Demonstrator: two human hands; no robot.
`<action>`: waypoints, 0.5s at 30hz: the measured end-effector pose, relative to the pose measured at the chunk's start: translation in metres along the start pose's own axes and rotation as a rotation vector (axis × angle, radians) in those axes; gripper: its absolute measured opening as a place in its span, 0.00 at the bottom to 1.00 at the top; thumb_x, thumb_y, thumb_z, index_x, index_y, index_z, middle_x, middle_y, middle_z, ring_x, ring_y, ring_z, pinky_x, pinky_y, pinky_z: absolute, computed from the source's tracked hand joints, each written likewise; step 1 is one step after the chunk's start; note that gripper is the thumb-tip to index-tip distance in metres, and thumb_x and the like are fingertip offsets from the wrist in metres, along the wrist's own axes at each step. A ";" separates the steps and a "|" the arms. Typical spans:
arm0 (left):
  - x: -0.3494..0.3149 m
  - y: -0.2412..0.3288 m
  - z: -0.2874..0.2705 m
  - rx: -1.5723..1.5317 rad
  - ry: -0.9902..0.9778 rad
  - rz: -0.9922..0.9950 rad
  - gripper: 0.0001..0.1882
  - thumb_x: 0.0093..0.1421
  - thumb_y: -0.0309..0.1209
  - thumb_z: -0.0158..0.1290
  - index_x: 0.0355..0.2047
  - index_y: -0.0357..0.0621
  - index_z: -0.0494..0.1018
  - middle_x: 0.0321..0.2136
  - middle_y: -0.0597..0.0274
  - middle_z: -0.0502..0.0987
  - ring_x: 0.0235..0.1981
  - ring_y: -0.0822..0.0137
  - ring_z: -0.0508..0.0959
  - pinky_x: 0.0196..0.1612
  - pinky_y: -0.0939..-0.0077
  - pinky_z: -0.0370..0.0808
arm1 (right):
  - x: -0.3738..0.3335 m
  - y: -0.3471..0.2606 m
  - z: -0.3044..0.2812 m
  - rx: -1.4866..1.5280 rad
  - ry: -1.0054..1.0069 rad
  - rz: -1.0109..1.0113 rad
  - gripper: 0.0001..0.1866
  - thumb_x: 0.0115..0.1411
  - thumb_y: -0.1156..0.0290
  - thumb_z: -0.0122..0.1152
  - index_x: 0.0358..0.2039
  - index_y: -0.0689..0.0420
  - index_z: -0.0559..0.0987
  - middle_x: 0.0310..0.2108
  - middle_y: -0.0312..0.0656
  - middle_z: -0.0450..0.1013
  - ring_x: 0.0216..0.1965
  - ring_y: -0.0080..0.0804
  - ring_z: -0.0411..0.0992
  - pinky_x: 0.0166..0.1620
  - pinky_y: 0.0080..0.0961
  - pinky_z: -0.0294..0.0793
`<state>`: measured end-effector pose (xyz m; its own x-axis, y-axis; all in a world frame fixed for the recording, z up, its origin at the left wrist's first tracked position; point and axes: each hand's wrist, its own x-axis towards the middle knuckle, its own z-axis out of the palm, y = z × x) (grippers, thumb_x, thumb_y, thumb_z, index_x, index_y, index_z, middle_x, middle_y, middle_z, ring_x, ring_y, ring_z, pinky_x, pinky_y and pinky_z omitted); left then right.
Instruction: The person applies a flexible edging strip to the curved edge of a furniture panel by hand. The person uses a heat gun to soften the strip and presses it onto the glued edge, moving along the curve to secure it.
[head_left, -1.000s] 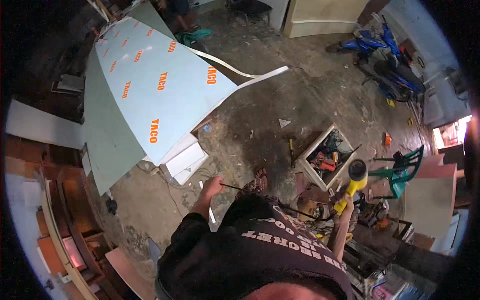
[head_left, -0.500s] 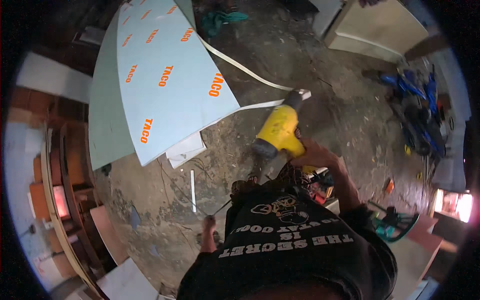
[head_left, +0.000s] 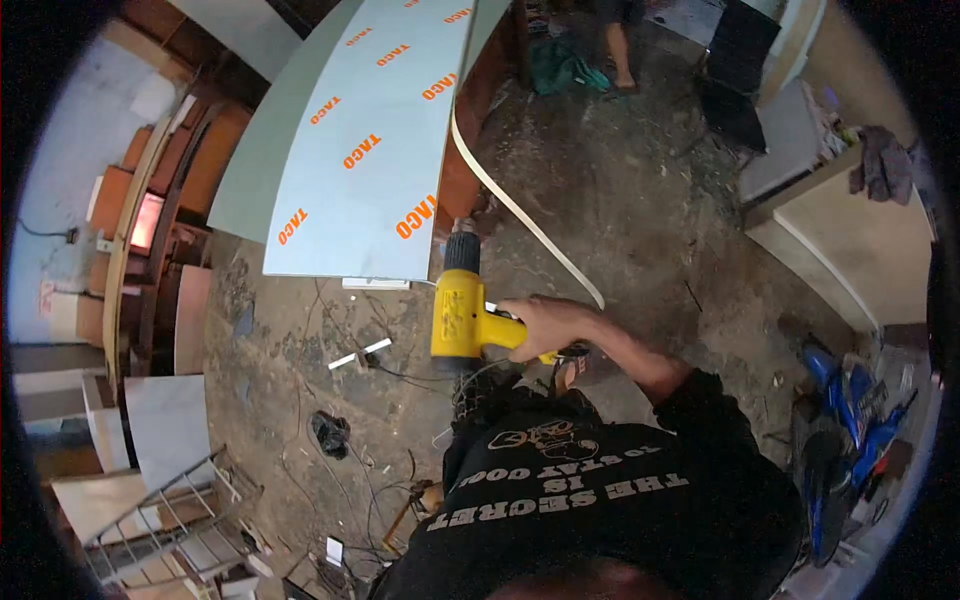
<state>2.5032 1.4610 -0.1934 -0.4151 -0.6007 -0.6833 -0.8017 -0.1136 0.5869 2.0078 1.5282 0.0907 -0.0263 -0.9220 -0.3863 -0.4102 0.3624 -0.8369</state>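
My right hand is closed around the grip of a yellow and black heat gun. The gun's metal nozzle faces away from me, close to the lower right corner of a large pale blue board with orange print. From the board's right edge a long cream edging strip curves loose toward me; its free end is beyond my right wrist. At the left side of my dark shirt, a small skin-coloured patch may be my left hand; its fingers cannot be made out.
Cables, a white strip and a black plastic bag lie on the floor. A metal ladder is at the lower left, a blue motorbike at the right. Another person's leg shows at the far end, near a green cloth.
The heat gun has moved left to the board's near corner, its nozzle now facing away. The strip's end has left the nozzle. My left hand has drawn back and no longer shows clearly.
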 end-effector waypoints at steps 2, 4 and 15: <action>0.002 0.014 0.019 -0.088 0.019 0.012 0.16 0.65 0.38 0.47 0.39 0.36 0.74 0.28 0.53 0.78 0.26 0.62 0.77 0.28 0.66 0.73 | 0.022 0.009 -0.011 0.084 -0.033 -0.014 0.35 0.42 0.57 0.71 0.47 0.63 0.70 0.33 0.50 0.76 0.34 0.41 0.76 0.39 0.35 0.74; 0.007 0.021 0.030 -0.190 0.033 0.022 0.15 0.65 0.37 0.47 0.40 0.36 0.74 0.28 0.54 0.78 0.25 0.64 0.77 0.27 0.68 0.73 | 0.073 0.025 -0.012 0.235 -0.004 -0.156 0.35 0.43 0.57 0.71 0.47 0.64 0.69 0.34 0.51 0.76 0.35 0.42 0.77 0.39 0.35 0.75; 0.080 0.061 0.027 -1.091 0.296 0.149 0.14 0.68 0.33 0.45 0.43 0.33 0.71 0.29 0.59 0.78 0.28 0.71 0.75 0.30 0.76 0.72 | 0.304 -0.039 -0.062 -0.079 0.104 -0.175 0.39 0.41 0.48 0.68 0.47 0.65 0.72 0.42 0.57 0.75 0.42 0.47 0.75 0.48 0.37 0.74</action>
<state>2.4095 1.4277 -0.2240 -0.2405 -0.8126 -0.5309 0.1085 -0.5661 0.8172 1.9591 1.2258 0.0300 -0.0404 -0.9805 -0.1922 -0.4867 0.1873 -0.8532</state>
